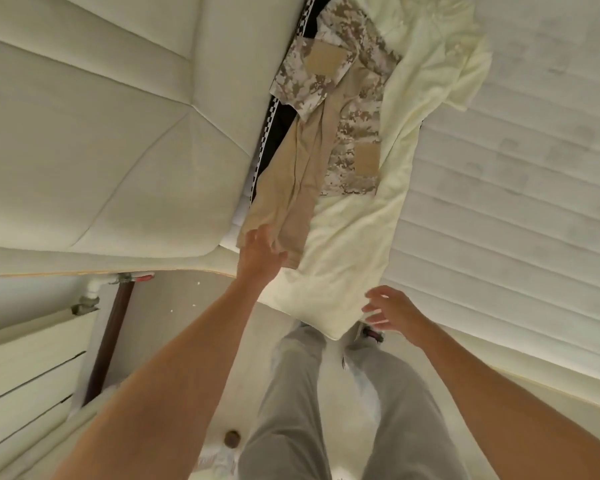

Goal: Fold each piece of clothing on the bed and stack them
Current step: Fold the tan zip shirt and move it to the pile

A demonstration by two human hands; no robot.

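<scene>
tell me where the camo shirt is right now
In the head view the camo shirt lies left of centre on top of the pale yellow shirt, beside the headboard, with the left hand gripping its tan hem.

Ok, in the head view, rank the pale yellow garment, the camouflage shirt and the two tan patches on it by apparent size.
1. Pale yellow garment, largest.
2. Camouflage shirt, lying on it and partly bunched.
3. The two tan patches, upper and lower: they look alike; the upper sits farther from the camera, so I won't rank them.
</scene>
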